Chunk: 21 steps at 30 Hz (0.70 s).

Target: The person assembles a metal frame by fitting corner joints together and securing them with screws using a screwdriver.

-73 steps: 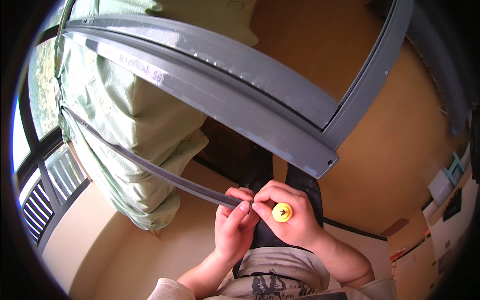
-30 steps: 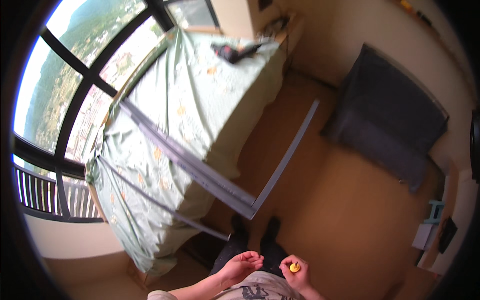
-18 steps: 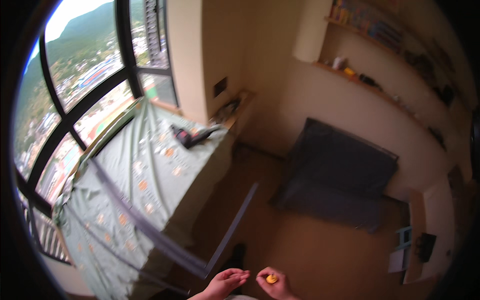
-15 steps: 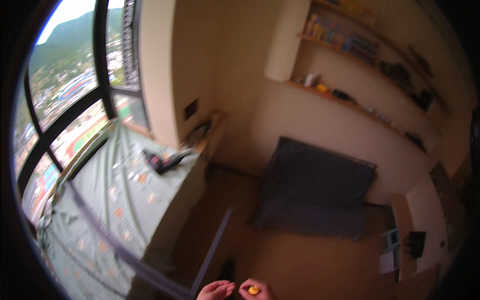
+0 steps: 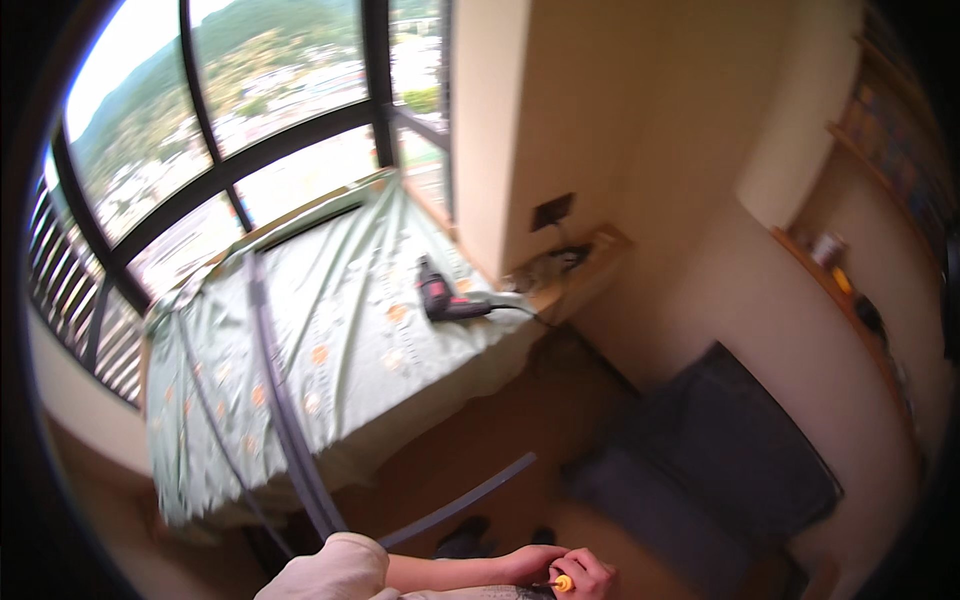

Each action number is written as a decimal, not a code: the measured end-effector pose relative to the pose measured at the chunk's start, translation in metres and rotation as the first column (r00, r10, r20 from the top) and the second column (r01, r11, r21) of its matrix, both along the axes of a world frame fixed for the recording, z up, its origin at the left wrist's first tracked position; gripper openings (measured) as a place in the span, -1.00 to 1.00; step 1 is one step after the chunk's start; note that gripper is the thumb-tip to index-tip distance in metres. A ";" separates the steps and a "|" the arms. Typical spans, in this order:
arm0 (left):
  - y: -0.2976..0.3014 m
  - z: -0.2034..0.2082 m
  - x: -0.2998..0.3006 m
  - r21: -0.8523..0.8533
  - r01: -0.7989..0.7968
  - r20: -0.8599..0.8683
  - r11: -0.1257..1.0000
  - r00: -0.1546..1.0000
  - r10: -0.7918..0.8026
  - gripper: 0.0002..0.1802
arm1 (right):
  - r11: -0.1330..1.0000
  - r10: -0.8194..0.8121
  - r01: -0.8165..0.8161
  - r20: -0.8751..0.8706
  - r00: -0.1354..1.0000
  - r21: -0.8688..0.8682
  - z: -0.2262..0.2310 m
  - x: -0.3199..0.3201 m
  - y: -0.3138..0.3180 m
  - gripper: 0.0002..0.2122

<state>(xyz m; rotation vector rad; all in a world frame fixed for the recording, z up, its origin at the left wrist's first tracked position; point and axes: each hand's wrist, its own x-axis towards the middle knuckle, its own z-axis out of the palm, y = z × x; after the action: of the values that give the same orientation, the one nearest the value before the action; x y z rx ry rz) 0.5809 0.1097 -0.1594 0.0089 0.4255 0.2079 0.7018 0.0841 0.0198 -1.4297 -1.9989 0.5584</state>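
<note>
At the lower edge of the head view my left hand (image 5: 528, 563) and my right hand (image 5: 592, 572) are close together and touching. My right hand is closed, its fingers curled round a small tool with a rounded yellow end (image 5: 564, 583); a thin dark part seems to run left from it. Its exact kind is hard to make out. The fingers of my left hand are mostly hidden against the right one. My left forearm (image 5: 440, 572) comes in from the left, below a pale sleeve (image 5: 335, 570).
A power drill (image 5: 445, 298) with a cord lies on a flowered green cloth (image 5: 350, 350) by the window. Long grey strips (image 5: 285, 420) stretch across the cloth. A flat strip (image 5: 470, 497) slants over the brown floor. Against the wall leans a dark cushioned panel (image 5: 690, 450); shelves (image 5: 840, 270) hang right.
My view has swung left, so the window and drill sit farther right. My hands, apart before, now touch, and my forearm and sleeve have come into view.
</note>
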 end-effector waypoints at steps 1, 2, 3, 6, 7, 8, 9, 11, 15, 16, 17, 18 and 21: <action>0.007 0.033 0.001 -0.086 -0.027 -0.060 0.996 0.998 0.022 -0.65 | 0.997 0.075 -0.075 -0.012 0.997 -0.008 -0.008 0.007 0.005 -0.88; 0.009 0.028 0.004 -0.057 -0.091 -0.009 0.994 0.996 0.091 -0.63 | 0.987 0.160 -0.160 0.022 0.987 -0.007 -0.016 0.015 0.010 -0.88; 0.012 0.037 0.008 -0.011 -0.149 -0.100 0.989 0.984 0.147 -0.67 | 0.972 0.237 -0.236 0.054 0.970 -0.014 -0.022 0.025 0.014 -0.88; -0.016 0.036 0.013 0.015 -0.317 -0.330 0.948 0.894 0.304 -0.68 | 0.860 0.507 -0.494 0.116 0.854 -0.127 -0.012 0.038 0.032 -0.88; -0.020 0.047 0.013 0.019 -0.374 -0.367 0.927 0.860 0.354 -0.69 | 0.803 0.593 -0.577 0.118 0.796 -0.147 -0.009 0.040 0.040 -0.88; -0.024 0.057 0.015 0.051 -0.429 -0.399 0.902 0.819 0.412 -0.70 | 0.767 0.637 -0.627 0.040 0.770 -0.137 -0.002 0.041 0.045 -0.90; -0.028 0.067 0.018 0.080 -0.473 -0.428 0.877 0.779 0.459 -0.70 | 0.752 0.654 -0.646 0.031 0.756 -0.133 -0.004 0.042 0.051 -0.90; -0.038 0.091 0.006 0.150 -0.574 -0.491 0.805 0.663 0.564 -0.74 | 0.699 0.714 -0.715 -0.090 0.694 0.035 -0.021 0.036 0.059 -0.94; -0.121 0.064 -0.071 0.138 -0.827 -0.301 0.545 0.490 0.818 -0.83 | 0.592 0.746 -0.784 -0.240 0.621 -0.188 -0.036 0.003 0.053 -0.89; -0.133 0.061 -0.088 0.155 -0.864 -0.344 0.478 0.407 0.846 -0.85 | 0.605 0.712 -0.760 -0.266 0.650 -0.238 -0.042 -0.002 0.054 -0.88; -0.146 0.060 -0.106 0.177 -0.896 -0.391 0.407 0.315 0.865 -0.85 | 0.611 0.677 -0.738 -0.295 0.675 -0.286 -0.049 -0.007 0.056 -0.86; -0.161 0.050 -0.125 0.162 -0.929 -0.388 0.334 0.251 0.887 -0.85 | 0.636 0.633 -0.696 -0.290 0.717 -0.332 -0.064 -0.010 0.056 -0.83; -0.212 0.023 -0.199 0.261 -0.948 -0.485 0.179 0.032 0.874 -0.83 | 0.515 0.570 -0.532 -0.196 0.798 -0.672 -0.085 -0.031 0.055 -0.81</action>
<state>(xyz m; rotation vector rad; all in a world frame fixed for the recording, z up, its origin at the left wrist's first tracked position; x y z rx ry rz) 0.3824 -0.1019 -0.1365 -0.3916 1.0141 1.5900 0.6705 0.1395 -0.0656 -1.1201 -2.4109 1.7588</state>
